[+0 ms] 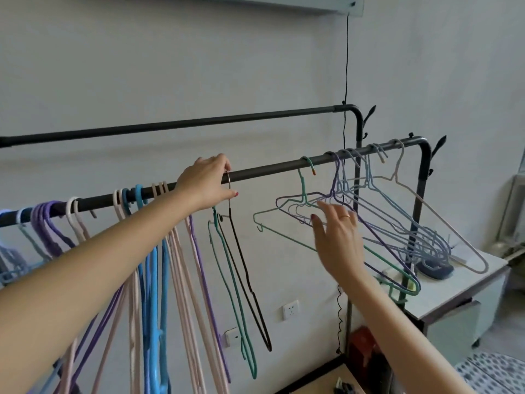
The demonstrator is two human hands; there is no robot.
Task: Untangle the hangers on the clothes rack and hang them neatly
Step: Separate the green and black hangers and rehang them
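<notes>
Hangers crowd the near rail [270,167] of the black clothes rack. A tidy row [159,251] of purple, pink and blue ones hangs along the rail's left stretch. A tangled cluster [377,223] of green, purple, blue and grey hangers sits toward the rail's right end. At mid-rail the left hand [206,184] pinches the hook of a dark hanger [244,268], beside a green hanger [227,265]. The right hand [336,237], fingers spread apart, touches the tangled cluster below the rail.

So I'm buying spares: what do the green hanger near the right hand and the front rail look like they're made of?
Green hanger: seemingly thin wire with a matte coloured coating; its hook tip shows orange. Front rail: likely metal tube, dull dark finish.
</notes>
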